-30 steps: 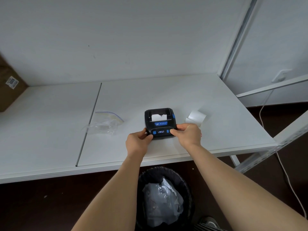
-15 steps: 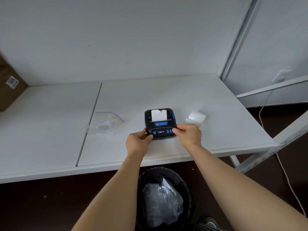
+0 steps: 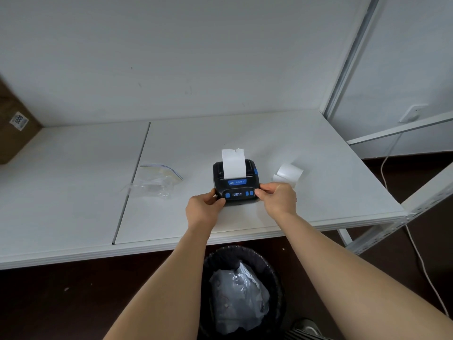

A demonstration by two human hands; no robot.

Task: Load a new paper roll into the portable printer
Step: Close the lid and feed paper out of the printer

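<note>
The portable printer is held at its two near corners. The left hand is closed on the near left corner, with the thumb laid on the top face beside a blue button and the other fingers wrapped around the side. The right hand is pinched on the near right corner, the fingertips being pressed on the front panel just beside the pair of blue buttons. Whether a button is pushed cannot be told.

The printer is standing on the white table, near the front edge, and its lid is seen closed. A strip of white paper is standing up out of the slot on top; its upper edge is a little torn in the middle. A small display on the front panel is lit, but the characters are too small to be read.

Just to the right of the printer, behind the right hand, a loose white paper roll is lying on the table. To the left, well apart from the printer, a clear zip bag is lying across the seam between the two table plates. A brown cardboard box is placed at the far left. Under the table edge, between the forearms, a black waste bin with a plastic liner is seen.
</note>
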